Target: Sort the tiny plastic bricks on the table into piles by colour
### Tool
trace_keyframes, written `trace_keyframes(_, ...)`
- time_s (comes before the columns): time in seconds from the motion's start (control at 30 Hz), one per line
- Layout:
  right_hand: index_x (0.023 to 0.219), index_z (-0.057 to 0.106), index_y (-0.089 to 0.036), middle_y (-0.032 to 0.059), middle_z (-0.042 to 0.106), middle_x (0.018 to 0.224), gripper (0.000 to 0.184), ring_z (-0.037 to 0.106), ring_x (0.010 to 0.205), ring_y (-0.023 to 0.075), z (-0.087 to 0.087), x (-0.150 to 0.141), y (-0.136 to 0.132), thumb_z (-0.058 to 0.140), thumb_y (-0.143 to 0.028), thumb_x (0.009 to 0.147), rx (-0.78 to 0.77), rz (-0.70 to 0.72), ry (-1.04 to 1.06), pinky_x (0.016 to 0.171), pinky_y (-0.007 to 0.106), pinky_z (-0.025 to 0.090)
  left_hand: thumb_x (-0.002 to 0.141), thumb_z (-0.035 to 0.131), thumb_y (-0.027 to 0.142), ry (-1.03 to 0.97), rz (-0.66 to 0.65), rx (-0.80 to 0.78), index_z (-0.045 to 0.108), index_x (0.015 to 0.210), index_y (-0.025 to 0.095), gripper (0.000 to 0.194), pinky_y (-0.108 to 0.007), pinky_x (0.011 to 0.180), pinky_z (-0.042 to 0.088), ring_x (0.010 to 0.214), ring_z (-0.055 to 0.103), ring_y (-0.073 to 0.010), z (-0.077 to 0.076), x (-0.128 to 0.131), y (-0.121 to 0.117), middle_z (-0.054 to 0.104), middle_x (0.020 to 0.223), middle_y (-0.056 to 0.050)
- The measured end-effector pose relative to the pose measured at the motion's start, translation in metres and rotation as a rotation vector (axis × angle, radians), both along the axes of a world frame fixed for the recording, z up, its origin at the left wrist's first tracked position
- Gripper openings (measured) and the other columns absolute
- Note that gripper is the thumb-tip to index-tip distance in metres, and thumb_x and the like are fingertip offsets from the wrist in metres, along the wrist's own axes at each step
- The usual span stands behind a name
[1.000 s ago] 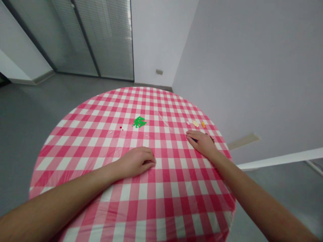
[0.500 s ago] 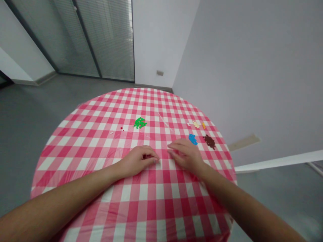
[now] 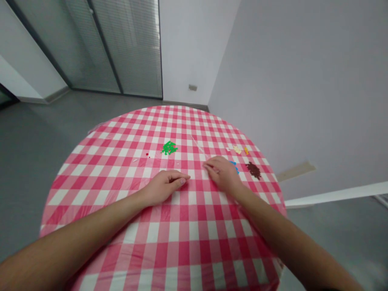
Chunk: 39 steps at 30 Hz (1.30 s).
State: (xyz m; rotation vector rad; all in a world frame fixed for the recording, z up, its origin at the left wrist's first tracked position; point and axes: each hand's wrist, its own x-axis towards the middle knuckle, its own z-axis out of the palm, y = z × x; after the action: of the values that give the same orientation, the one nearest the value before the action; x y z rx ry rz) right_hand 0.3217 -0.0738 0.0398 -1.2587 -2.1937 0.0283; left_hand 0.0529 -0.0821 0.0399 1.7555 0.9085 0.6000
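Left hand (image 3: 165,188) released on bench (image 3: 100,190), right hand (image 3: 222,173) grip unclear, blue bits (image 3: 234,163) just beside it at 2 o'clock.

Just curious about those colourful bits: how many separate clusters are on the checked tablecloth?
6: green cluster mid-table, red specks left of it, cream cluster, orange cluster far right, blue cluster partly behind the right hand, brown cluster beside it. Others may be hidden.

You face a glass partition (image 3: 130,48) with slatted blinds (image 3: 133,40), meeting a pale wall (image 3: 287,81) at the corner; grey floor (image 3: 36,161) surrounds your round worktop (image 3: 182,258) under its red-and-white checked cloth (image 3: 97,178).
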Motion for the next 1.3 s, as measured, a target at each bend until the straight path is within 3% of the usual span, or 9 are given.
trace_keyframes(0.1, 0.088, 0.079, -0.018, 0.0113, 0.077, 0.088, 0.023, 0.068, 0.084, 0.0258, 0.001, 0.056, 0.032, 0.059, -0.028, 0.094, 0.001, -0.378, -0.08, 0.078, 0.039, 0.054, 0.096, 0.055, 0.034, 0.01, 0.014, 0.003, 0.075, 0.107, 0.016, 0.029, -0.034, 0.082, 0.056, 0.09, 0.07, -0.0196, 0.001, -0.003, 0.003, 0.077, 0.102, -0.008)
trace_keyframes(0.2, 0.085, 0.082, -0.017, 0.0134, 0.077, 0.087, 0.025, 0.069, 0.083, 0.0286, -0.003, 0.106, 0.052, 0.06, -0.026, 0.09, -0.108, -0.61, -0.235, 0.075, 0.039, 0.052, 0.095, 0.055, 0.033, 0.045, -0.005, 0.048, 0.075, 0.101, 0.018, 0.026, -0.034, 0.079, 0.056, 0.088, 0.071, -0.0198, 0.002, -0.005, 0.005, 0.077, 0.099, -0.007)
trace_keyframes(0.3, 0.088, 0.083, -0.016, 0.0144, 0.076, 0.083, 0.031, 0.068, 0.079, 0.0281, -0.011, 0.13, 0.057, 0.055, -0.029, 0.092, -0.133, -0.608, -0.386, 0.072, 0.038, 0.05, 0.093, 0.055, 0.028, 0.134, -0.062, 0.182, 0.075, 0.098, 0.018, 0.022, -0.034, 0.08, 0.055, 0.089, 0.07, -0.0198, 0.003, -0.006, 0.005, 0.077, 0.099, -0.006)
trace_keyframes(0.47, 0.09, 0.083, -0.015, 0.0157, 0.075, 0.084, 0.035, 0.067, 0.081, 0.0285, -0.014, 0.129, 0.056, 0.051, -0.03, 0.093, -0.093, -0.599, -0.444, 0.074, 0.039, 0.051, 0.094, 0.052, 0.023, 0.25, -0.197, 0.355, 0.074, 0.095, 0.018, 0.022, -0.032, 0.082, 0.051, 0.089, 0.068, -0.0188, 0.007, -0.007, 0.005, 0.076, 0.096, -0.005)
trace_keyframes(0.6, 0.093, 0.081, -0.014, 0.0158, 0.076, 0.092, 0.033, 0.068, 0.091, 0.0304, -0.006, 0.099, 0.058, 0.051, -0.028, 0.094, -0.053, -0.508, -0.292, 0.085, 0.043, 0.053, 0.094, 0.052, 0.022, 0.28, -0.226, 0.373, 0.074, 0.094, 0.017, 0.022, -0.03, 0.081, 0.05, 0.088, 0.067, -0.0183, 0.008, -0.006, 0.005, 0.075, 0.095, -0.005)
trace_keyframes(0.73, 0.117, 0.073, -0.013, 0.0176, 0.072, 0.118, 0.036, 0.065, 0.111, 0.031, -0.002, 0.026, 0.062, 0.056, -0.036, 0.095, -0.078, -0.235, -0.13, 0.099, 0.047, 0.051, 0.092, 0.052, 0.02, 0.296, -0.254, 0.387, 0.074, 0.09, 0.017, 0.022, -0.029, 0.079, 0.05, 0.085, 0.067, -0.0182, 0.008, -0.006, 0.005, 0.074, 0.092, -0.006)
trace_keyframes(0.9, 0.145, 0.051, -0.014, 0.0204, 0.055, 0.147, 0.07, 0.052, 0.135, 0.0333, -0.013, -0.075, 0.079, 0.07, -0.048, 0.088, -0.23, 0.15, -0.095, 0.113, 0.05, 0.042, 0.089, 0.054, 0.017, 0.262, -0.318, 0.411, 0.072, 0.081, 0.016, 0.02, -0.028, 0.077, 0.049, 0.078, 0.066, -0.0171, 0.009, -0.007, 0.004, 0.073, 0.083, -0.005)
trace_keyframes(1.03, 0.148, 0.045, -0.007, 0.0256, 0.046, 0.153, 0.082, 0.043, 0.141, 0.0384, -0.019, -0.12, 0.099, 0.072, -0.053, 0.086, -0.276, 0.189, -0.139, 0.116, 0.054, 0.035, 0.088, 0.054, 0.016, 0.253, -0.318, 0.411, 0.072, 0.08, 0.016, 0.02, -0.028, 0.076, 0.048, 0.078, 0.066, -0.017, 0.009, -0.007, 0.004, 0.073, 0.083, -0.005)
trace_keyframes(1.3, 0.112, 0.074, -0.021, 0.009, 0.069, 0.126, 0.024, 0.06, 0.12, 0.0244, -0.019, -0.141, 0.115, 0.057, -0.034, 0.101, -0.259, 0.309, -0.135, 0.102, 0.037, 0.045, 0.088, 0.053, 0.015, 0.28, -0.302, 0.413, 0.072, 0.082, 0.016, 0.02, -0.029, 0.078, 0.048, 0.08, 0.066, -0.0181, 0.007, -0.006, 0.003, 0.073, 0.084, -0.005)
